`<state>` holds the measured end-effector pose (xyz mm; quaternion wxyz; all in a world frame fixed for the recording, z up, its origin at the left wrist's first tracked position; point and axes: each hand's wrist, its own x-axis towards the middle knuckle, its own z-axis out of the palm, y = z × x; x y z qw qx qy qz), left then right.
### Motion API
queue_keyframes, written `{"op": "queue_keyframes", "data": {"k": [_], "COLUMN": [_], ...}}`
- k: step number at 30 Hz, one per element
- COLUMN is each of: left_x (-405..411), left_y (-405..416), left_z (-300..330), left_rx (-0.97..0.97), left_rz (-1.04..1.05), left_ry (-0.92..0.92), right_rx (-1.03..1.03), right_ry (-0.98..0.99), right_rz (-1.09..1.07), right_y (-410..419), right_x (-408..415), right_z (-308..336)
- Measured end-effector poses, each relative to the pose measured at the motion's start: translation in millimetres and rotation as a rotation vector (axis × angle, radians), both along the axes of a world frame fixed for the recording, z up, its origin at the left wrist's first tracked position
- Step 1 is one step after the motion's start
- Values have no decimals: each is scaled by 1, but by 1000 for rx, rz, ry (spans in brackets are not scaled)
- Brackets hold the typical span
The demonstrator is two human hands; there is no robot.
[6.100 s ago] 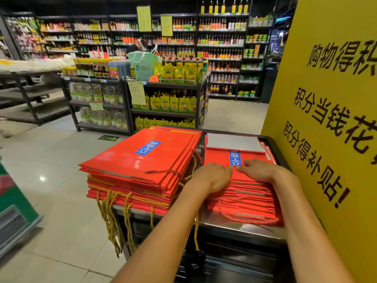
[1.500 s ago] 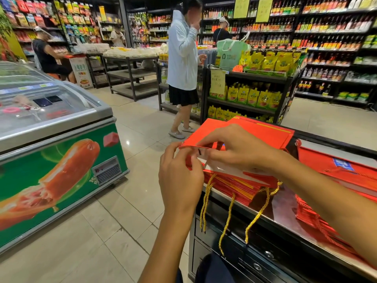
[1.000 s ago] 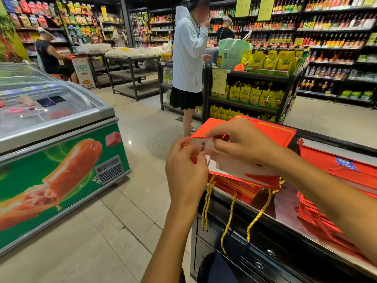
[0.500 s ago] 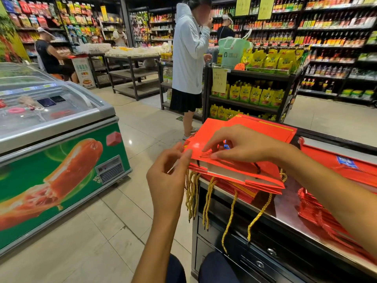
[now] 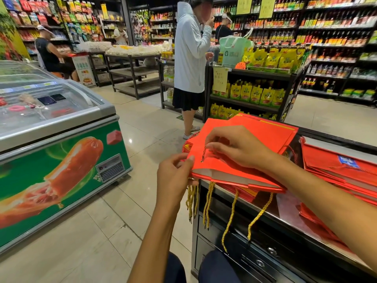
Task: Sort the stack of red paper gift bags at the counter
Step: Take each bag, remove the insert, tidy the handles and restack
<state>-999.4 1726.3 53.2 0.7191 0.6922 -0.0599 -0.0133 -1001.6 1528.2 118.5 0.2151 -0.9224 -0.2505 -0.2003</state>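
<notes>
Pinching the near corner of the top flat red paper gift bag point(image 5: 240, 139), the left hand point(image 5: 175, 176) steadies it — the right hand point(image 5: 238, 148) grips its red cord handle point(image 5: 204, 153). Bag tops the stack on the steel counter point(image 5: 289, 217); second red stack point(image 5: 342, 168) at three o'clock.

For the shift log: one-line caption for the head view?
Left hand pinches top red gift bag at its corner; right hand holds its cord handle.

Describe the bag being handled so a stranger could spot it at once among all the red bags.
Find the steel-topped counter at the right; two piles of flat red bags lie on it. Take the left pile, the one with gold cords hanging over the edge. The top bag is the one: the left hand pinches its near corner and the right hand its cord.
</notes>
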Motion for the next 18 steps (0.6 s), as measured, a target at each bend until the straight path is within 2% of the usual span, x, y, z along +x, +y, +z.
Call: {"op": "queue_keyframes", "data": {"k": [3,5,9,11,15,18], "left_x": [0,-6,-29,-41,-49,-35], "left_y": [-2,-3,-3,-8,-25,-30], "left_z": [-1,-2,0,3,19,41], "left_rx": [-31,-117,-248,-299,-479,-572], "left_rz": [3,13,-42,-116,-113,-31], "left_ry": [27,97,230,282,237,142], "right_rx": [-7,-11,-233,-267,-173,24], "right_ry": [66,133,383,473,420,331], "right_rz": [-44,-114,-232,-272,-292,-299], "right_y": [-3,-13,-36,-39,-28,-21], "right_x": [1,1,-6,-9,-13,-10], "right_z": [3,11,14,6,-7,-4]}}
